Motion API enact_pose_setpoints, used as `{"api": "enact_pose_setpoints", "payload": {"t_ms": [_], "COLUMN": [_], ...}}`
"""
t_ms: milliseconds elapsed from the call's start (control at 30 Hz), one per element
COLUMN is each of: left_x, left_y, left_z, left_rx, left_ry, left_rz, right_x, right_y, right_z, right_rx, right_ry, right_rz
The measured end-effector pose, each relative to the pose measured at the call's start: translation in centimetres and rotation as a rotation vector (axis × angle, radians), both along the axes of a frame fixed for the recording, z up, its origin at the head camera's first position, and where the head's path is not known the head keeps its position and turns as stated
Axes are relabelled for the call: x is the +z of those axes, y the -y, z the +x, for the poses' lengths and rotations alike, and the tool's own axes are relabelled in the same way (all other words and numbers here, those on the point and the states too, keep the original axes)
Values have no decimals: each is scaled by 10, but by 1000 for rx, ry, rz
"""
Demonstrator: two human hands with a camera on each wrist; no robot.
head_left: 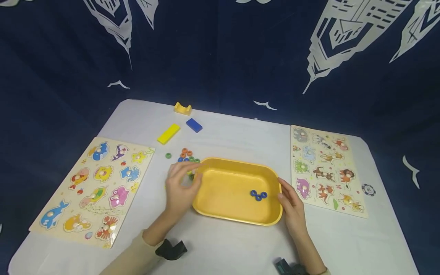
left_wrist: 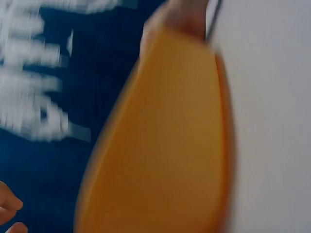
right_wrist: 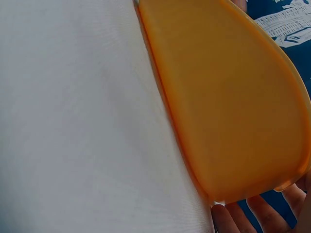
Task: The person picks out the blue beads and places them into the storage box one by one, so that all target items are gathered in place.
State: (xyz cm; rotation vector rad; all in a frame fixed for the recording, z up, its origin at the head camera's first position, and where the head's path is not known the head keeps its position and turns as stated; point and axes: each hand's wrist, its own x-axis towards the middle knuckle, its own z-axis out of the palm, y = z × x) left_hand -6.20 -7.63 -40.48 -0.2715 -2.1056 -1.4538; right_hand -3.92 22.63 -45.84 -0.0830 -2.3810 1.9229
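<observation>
A yellow tray point(head_left: 220, 206) sits mid-table on the white cloth, with three blue rings point(head_left: 258, 195) lying inside it. My left hand point(head_left: 182, 187) hovers at the tray's left rim, its fingers curved over a cluster of small coloured rings point(head_left: 187, 156). A green-yellow bit shows between thumb and forefinger, and I cannot tell whether it is held. My right hand point(head_left: 289, 200) rests with straight fingers against the tray's right rim. The left wrist view is blurred and shows the tray point(left_wrist: 160, 145) and fingertips point(left_wrist: 9, 206). The right wrist view shows the tray's wall point(right_wrist: 228, 102) with fingertips point(right_wrist: 257, 213) below it.
Animal peg puzzle boards lie at the left point(head_left: 93, 187) and the right point(head_left: 324, 170). A lone green ring point(head_left: 168, 155), a yellow block point(head_left: 168, 133), a blue block point(head_left: 194, 125) and a yellow arch block point(head_left: 182, 109) lie behind the tray. A chip point(head_left: 368, 189) lies at the far right.
</observation>
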Motion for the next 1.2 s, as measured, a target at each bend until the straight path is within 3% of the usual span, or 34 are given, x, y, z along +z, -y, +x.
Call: {"api": "enact_pose_setpoints", "payload": {"t_ms": [100, 233, 433, 633, 833, 1000, 1100, 1200], "left_x": [-16, -42, -68, -78, -80, -75, -62, -39], "left_y": [31, 57, 68, 68, 67, 69, 65, 52], "left_z": [-1, -1, -6, -12, -15, -13, -11, -10], "left_rx": [129, 249, 271, 294, 308, 323, 313, 220], "left_ry": [97, 251, 420, 455, 430, 394, 332, 268], "left_rz": [15, -73, -158, -256, -295, -240, -156, -71], "right_x": [1, 2, 1, 1, 1, 0, 0, 0], "right_y": [-1, -1, -1, -1, -1, 0, 1, 1], "right_z": [0, 1, 2, 3, 2, 1, 1, 1], "right_rx": [1, 1, -1, -7, -7, -2, -4, -10], "right_ry": [2, 8, 11, 1, -2, -2, 3, 2], "right_rz": [2, -1, -2, 10, 7, 11, 18, 10]}}
